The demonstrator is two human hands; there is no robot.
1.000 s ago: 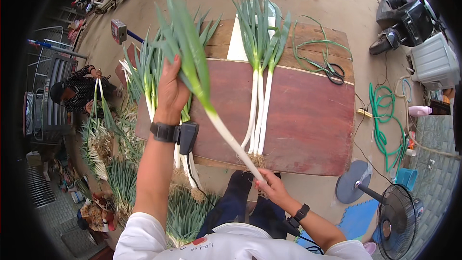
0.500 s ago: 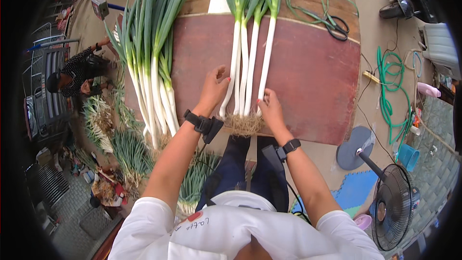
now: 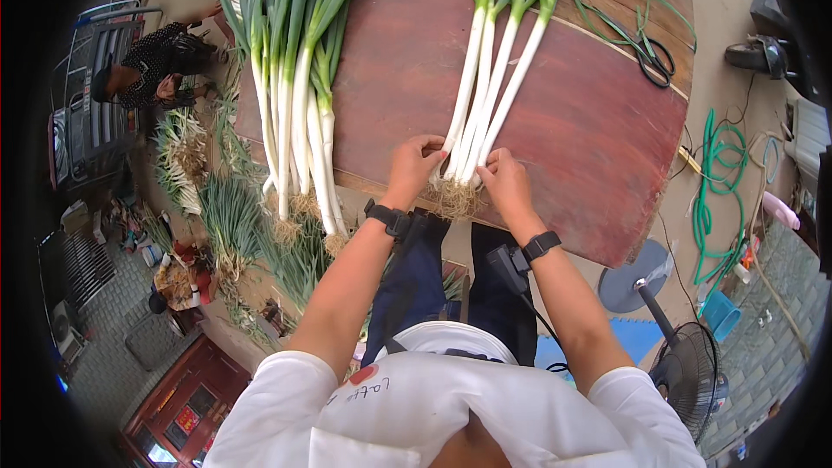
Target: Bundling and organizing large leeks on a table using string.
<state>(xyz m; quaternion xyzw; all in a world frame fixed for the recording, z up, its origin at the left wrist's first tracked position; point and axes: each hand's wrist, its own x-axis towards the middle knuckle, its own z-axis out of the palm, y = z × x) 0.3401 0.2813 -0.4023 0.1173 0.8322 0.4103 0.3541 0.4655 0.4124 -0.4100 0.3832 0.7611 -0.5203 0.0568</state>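
Observation:
A small bunch of long green onions [image 3: 491,91] lies on the reddish board, its leaves pointing away and its roots at the near edge. My left hand [image 3: 416,169] has its thumb and fingers closed at the base of the leftmost stalk. From the other side, my right hand [image 3: 508,188] pinches the base of the rightmost stalk. Between both hands the white ends sit close together above tangled brown roots [image 3: 456,199]. On the left of the board rests a larger group of green onions [image 3: 295,113], touched by neither hand.
Black-handled scissors [image 3: 655,62] and green strips [image 3: 607,22] lie at the board's [image 3: 390,69] far right. More green onions [image 3: 232,217] are heaped on the ground to the left, near another person [image 3: 156,61]. A standing fan [image 3: 689,373] and a green hose [image 3: 712,199] are on the right.
My hands have come closer together, and the root ends of the small bunch are now pressed nearer each other. My left hand has reached the leftmost stalk's base. The whole view has shifted.

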